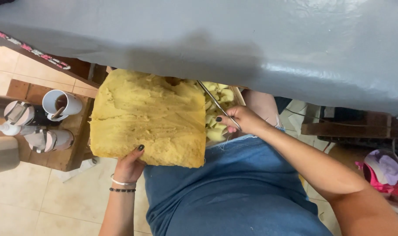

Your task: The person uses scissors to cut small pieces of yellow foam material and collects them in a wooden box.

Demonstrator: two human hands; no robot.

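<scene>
Head view, looking down over a lap in blue denim. Left hand [130, 165] clenched on the near edge of a big yellow dough slab [151, 117], thumb up on the top face, fingers hidden beneath; two bracelets at the wrist. Slab held roughly level above the lap, under the edge of a desk draped in a grey cloth [251, 39], broad face up, rough and lumpy, right edge cut nearly straight.

Right hand [242, 119] just beside that right edge, fingers closed around the handle of a thin metal blade [213, 99]. Blade's long axis slanting up and to the left, away from the hand, its tip close to the slab's far right corner; touching the dough or not, cannot tell. Directly beneath blade and hand, a tray [239, 94] of pale cut pieces [216, 131], wedged between slab and right forearm. Right hand nearer the cut edge, left hand nearer the slab's near side.

Off to the left, well apart, a low wooden stool [72, 153] carrying a white cup [61, 104] and some patterned containers [41, 139]. Tiled floor below. Pink cloth [382, 172] at far right.
</scene>
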